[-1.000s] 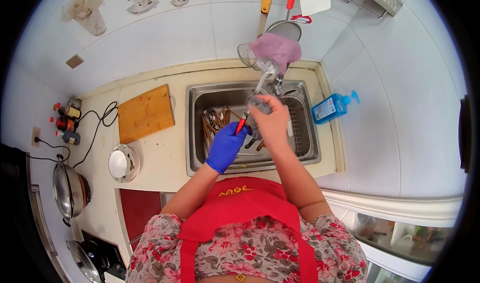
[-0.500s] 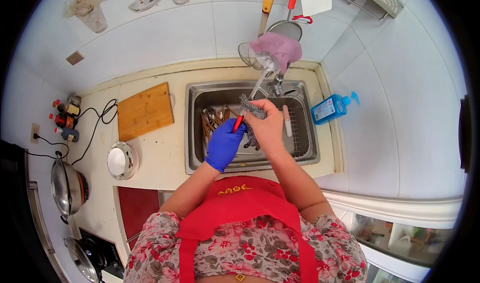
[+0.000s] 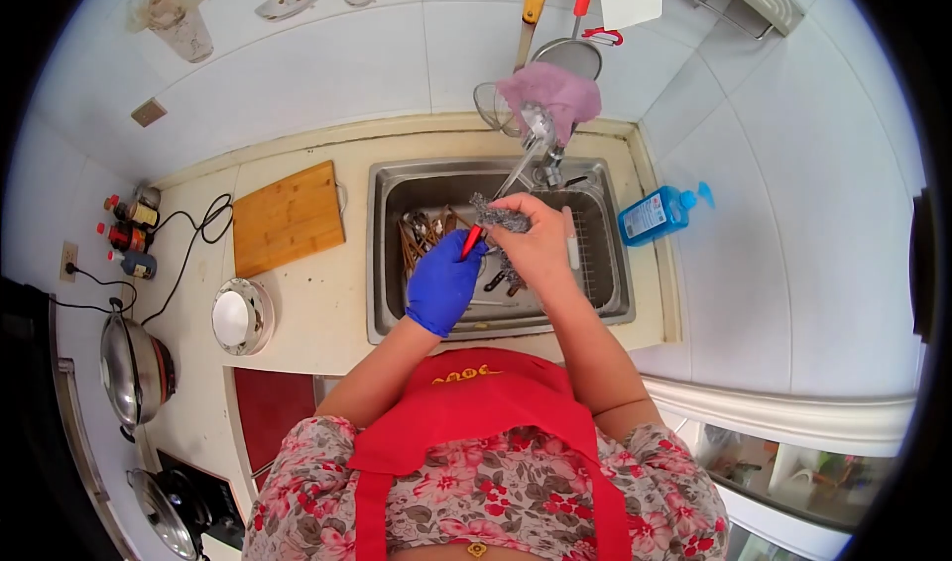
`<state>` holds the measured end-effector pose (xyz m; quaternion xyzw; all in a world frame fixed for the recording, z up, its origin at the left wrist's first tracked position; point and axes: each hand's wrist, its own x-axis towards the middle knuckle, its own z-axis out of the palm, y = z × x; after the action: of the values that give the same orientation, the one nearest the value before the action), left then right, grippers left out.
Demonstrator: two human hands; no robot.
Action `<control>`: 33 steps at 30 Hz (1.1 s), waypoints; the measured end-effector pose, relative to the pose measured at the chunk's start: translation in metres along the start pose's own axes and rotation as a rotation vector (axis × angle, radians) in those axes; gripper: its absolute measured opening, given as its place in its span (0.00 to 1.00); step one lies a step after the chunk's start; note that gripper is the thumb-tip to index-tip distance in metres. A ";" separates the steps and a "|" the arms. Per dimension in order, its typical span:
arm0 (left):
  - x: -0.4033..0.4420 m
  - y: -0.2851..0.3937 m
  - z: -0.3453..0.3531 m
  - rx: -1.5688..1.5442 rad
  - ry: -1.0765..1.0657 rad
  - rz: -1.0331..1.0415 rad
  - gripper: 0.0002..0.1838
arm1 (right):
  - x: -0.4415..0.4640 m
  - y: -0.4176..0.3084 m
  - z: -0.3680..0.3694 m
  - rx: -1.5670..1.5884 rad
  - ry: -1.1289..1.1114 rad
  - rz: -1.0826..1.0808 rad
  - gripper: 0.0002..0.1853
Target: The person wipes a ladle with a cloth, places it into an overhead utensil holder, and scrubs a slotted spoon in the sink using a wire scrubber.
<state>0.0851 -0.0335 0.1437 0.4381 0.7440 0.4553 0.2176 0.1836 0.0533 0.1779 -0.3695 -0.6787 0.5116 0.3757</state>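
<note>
Mid steel sink (image 3: 378, 254), you've got both items up over the basin. Gray wire scrubber (image 3: 501, 216), right of center: prob. light, springy, scratchy; grab the thick bulk. Red-handled utensil (image 3: 471, 241), just L of it, far end meeting it: prob. light, stiff, slick if wet; hold by the handle. Blue-gloved L hand (image 3: 439, 283) closed round handle; bare R hand (image 3: 536, 244) pinching scrubber, thumb + fingers. Utensil's working end hidden, can't ID.

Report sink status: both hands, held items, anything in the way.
Gloved left hand gripping red-handled utensil. Bare right hand holding grey scrubber at its upper part. Utensil's far end hidden; nothing visibly blocking the hands.
</note>
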 end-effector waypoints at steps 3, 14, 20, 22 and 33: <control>0.001 0.005 -0.003 -0.068 -0.031 -0.025 0.10 | 0.004 0.006 -0.013 -0.155 -0.039 -0.088 0.10; 0.003 0.007 0.002 -0.301 -0.123 -0.042 0.09 | -0.001 0.003 -0.012 0.278 0.014 0.105 0.11; -0.003 0.014 -0.004 -0.060 -0.073 -0.069 0.10 | 0.002 0.002 -0.005 -0.092 -0.029 -0.063 0.10; -0.004 0.015 -0.007 -0.120 -0.127 -0.066 0.10 | 0.004 0.002 -0.010 -0.114 -0.075 -0.092 0.10; -0.013 0.014 0.012 0.226 0.003 -0.056 0.09 | 0.006 0.021 0.001 0.000 -0.077 -0.114 0.09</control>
<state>0.1066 -0.0358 0.1487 0.4383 0.8028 0.3628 0.1783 0.1826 0.0631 0.1581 -0.3105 -0.7125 0.5031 0.3779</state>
